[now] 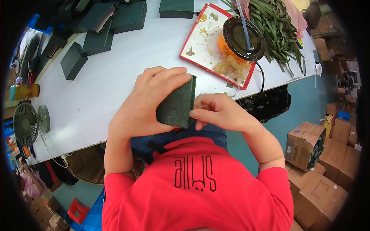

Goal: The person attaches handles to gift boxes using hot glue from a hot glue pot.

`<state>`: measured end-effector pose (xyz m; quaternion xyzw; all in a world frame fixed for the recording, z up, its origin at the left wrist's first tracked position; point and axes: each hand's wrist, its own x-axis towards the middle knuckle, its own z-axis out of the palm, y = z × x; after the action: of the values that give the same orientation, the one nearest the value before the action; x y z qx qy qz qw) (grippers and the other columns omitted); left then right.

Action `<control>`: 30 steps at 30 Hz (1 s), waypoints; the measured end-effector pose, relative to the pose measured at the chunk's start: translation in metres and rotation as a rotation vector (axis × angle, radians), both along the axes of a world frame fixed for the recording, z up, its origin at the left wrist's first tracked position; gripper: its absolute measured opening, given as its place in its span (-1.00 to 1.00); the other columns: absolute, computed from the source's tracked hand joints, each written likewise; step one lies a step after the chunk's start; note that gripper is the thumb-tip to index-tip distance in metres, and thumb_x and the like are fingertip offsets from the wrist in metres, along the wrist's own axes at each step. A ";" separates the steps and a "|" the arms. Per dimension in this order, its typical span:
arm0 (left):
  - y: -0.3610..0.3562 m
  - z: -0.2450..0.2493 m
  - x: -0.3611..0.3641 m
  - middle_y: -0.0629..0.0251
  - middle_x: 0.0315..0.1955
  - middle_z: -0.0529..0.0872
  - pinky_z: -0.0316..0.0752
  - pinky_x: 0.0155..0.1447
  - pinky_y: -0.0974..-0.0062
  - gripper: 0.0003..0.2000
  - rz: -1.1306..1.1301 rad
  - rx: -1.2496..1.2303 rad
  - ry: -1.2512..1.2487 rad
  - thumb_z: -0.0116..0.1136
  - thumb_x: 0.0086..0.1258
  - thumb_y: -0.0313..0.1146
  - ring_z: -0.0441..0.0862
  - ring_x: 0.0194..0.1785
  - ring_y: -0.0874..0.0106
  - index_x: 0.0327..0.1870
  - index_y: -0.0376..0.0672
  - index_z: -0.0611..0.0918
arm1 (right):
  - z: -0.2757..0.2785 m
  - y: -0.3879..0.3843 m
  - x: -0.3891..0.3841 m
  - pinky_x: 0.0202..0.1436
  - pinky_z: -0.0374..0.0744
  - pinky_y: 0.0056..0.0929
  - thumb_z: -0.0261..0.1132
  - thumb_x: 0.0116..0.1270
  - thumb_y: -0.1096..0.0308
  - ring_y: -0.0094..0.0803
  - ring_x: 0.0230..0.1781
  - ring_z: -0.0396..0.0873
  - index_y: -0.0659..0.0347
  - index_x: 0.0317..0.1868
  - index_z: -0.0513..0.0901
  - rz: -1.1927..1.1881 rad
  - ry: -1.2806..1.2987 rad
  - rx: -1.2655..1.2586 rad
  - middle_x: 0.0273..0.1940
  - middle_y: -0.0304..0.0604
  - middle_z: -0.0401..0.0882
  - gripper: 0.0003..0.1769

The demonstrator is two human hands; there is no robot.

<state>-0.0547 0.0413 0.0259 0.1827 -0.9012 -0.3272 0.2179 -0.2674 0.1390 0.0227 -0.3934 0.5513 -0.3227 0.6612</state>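
A dark green textured box [175, 104] is held up close to my body, just over the table's near edge. My left hand [152, 98] wraps around it, fingers over the top side and thumb along the lower side. At the box's right edge is my right hand [216, 111], its fingers curled and the thumb pressed near the lower right corner. Whether those fingers pinch something small there cannot be made out. The box's underside is hidden from view.
More green boxes [129, 17] lie at the table's back left. A red-rimmed tray [196, 36] bears a glue pot [244, 38] with dark liquid and a stick. Green strips [273, 30] pile up behind it. A fan [26, 124] stands left; cartons [304, 146] are stacked right.
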 end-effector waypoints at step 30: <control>0.012 -0.007 0.034 0.01 0.33 0.46 0.32 0.36 0.13 -0.05 0.243 0.044 -0.009 0.59 -0.29 -0.37 0.39 0.31 -0.01 0.33 -0.19 0.41 | -0.031 0.051 -0.035 -0.19 0.65 -0.61 0.12 0.58 0.28 -0.57 -0.32 0.66 0.34 0.18 0.48 -0.952 -0.643 -0.229 -0.07 -0.09 0.69 -0.67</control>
<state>-0.0203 0.0528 0.0187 0.2968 -0.8660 -0.3171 0.2479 -0.3020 0.1897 -0.0084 -0.0538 0.4009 -0.7447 0.5308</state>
